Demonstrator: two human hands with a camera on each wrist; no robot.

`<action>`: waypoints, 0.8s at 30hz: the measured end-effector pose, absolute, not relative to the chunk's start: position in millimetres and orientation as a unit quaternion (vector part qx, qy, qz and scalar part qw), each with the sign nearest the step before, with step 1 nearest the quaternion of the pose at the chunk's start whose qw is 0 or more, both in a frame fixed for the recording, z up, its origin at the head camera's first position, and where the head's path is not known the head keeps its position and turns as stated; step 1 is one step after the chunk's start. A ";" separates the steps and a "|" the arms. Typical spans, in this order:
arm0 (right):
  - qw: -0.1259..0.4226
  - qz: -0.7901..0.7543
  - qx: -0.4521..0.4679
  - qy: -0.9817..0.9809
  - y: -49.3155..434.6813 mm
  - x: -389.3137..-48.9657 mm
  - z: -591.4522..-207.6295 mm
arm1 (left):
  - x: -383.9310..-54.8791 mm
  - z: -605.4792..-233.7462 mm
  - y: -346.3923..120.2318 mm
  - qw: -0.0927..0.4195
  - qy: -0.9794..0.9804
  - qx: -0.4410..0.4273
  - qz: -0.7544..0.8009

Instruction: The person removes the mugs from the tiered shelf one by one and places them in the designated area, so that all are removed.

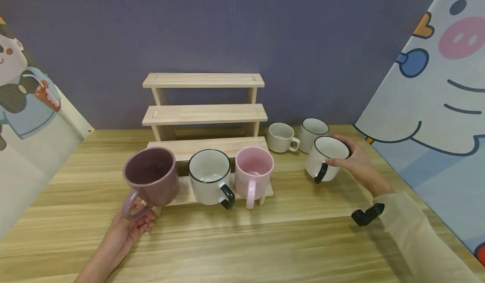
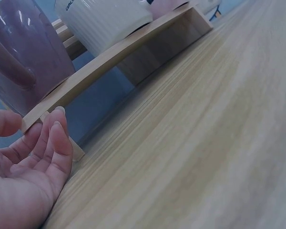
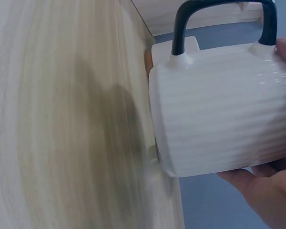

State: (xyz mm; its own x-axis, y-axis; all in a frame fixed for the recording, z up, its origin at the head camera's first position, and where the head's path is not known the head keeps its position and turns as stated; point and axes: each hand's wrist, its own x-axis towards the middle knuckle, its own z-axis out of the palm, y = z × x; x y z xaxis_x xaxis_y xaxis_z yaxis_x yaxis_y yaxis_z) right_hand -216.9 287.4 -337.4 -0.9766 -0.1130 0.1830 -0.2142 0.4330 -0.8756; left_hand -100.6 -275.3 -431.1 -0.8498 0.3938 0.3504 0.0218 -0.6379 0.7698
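Observation:
My right hand grips a white mug with a black rim and black handle, thumb near the rim and fingers around the far side. In the right wrist view this ribbed mug has its base close to the tabletop; whether it touches is unclear. My left hand holds the left end of the lowest step of a wooden tiered rack, fingers curled at the board's end. On that step stand a purple mug, a white black-rimmed mug and a pink mug.
A small white ribbed cup and another white black-rimmed mug stand right of the rack, by the back wall. The rack's upper boards rise behind the mugs. Printed panels border the wooden table at both sides.

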 end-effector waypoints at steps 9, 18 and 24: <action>0.054 0.510 0.082 -0.855 292.8 -217.7 -346.5 | -100.4 -429.8 -274.6 0.099 0.429 0.237 0.866; 0.064 0.511 0.097 -0.851 298.0 -217.8 -356.3 | -100.1 -430.0 -275.1 0.102 0.423 0.239 0.868; 0.067 0.495 0.097 -0.861 302.2 -216.7 -360.7 | -100.3 -431.2 -275.1 0.105 0.416 0.246 0.869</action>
State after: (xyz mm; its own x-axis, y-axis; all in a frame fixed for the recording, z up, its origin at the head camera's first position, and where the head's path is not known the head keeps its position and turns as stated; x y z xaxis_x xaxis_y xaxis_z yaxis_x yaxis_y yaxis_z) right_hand -216.7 302.2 -360.7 -0.9722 -0.0998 0.2116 -0.2331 0.4916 -0.8391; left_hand -100.3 -275.1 -431.2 -0.8572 0.3864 0.3404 0.0226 -0.6322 0.7744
